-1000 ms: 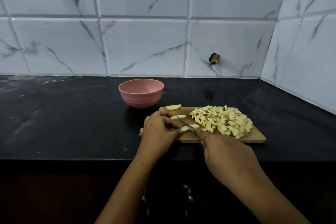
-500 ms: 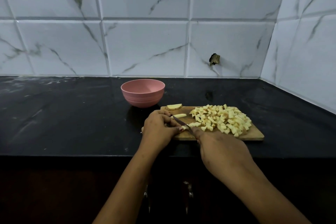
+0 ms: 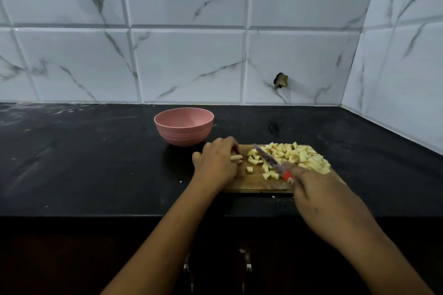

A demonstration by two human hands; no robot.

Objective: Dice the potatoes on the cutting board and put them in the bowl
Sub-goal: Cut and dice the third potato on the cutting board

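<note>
Two hands at the cutting board [image 3: 254, 185]: left grip [image 3: 217, 165] pinches a potato strip [image 3: 236, 157], right grip [image 3: 318, 196] wraps a knife [image 3: 272, 162] over diced potatoes [image 3: 302, 154], pink bowl [image 3: 183, 137] empty behind; fingertips [image 3: 231, 145] best tucked from its edge.

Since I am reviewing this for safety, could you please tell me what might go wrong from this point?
The left hand holds a short potato strip near the knife gripped by the right hand; a fingertip could get nicked. The diced pile crowds the right edge of the cutting board, so pieces may tumble onto the counter.
</note>
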